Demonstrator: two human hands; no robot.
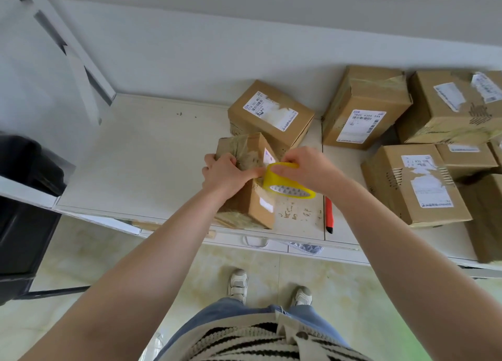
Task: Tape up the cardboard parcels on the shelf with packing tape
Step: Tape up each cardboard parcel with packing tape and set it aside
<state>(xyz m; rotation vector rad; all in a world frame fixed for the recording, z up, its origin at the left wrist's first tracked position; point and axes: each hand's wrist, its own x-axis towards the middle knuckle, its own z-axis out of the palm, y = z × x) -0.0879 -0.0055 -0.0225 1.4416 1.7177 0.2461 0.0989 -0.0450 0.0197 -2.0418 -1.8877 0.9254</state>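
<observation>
A small cardboard parcel (254,197) wrapped in worn tape lies near the front edge of the white shelf (141,154). My left hand (226,171) grips its top left side, thumb pressed toward the tape. My right hand (305,167) holds a yellow roll of packing tape (285,182) against the parcel's right side, fingers curled over the roll. Whether a strip is pulled out between roll and parcel is hidden by my fingers.
Another labelled parcel (271,113) sits just behind. Several more parcels (364,110) crowd the right of the shelf. A red-handled cutter (328,215) lies right of the tape roll. A black bin (24,186) stands at the left. White wall behind.
</observation>
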